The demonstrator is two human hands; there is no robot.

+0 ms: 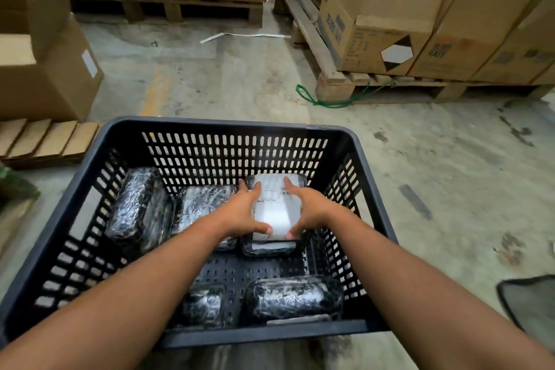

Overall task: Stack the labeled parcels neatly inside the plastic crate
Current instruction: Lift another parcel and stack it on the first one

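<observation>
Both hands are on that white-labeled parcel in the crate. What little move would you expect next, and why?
Probably letting go. The labeled parcel already lies flat on a black-wrapped parcel at the crate's far side, with the left hand and right hand only pressing its edges.

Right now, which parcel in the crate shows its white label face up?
The parcel held between both hands at the crate's far right, lying on another parcel; the others show only black wrap.
</observation>
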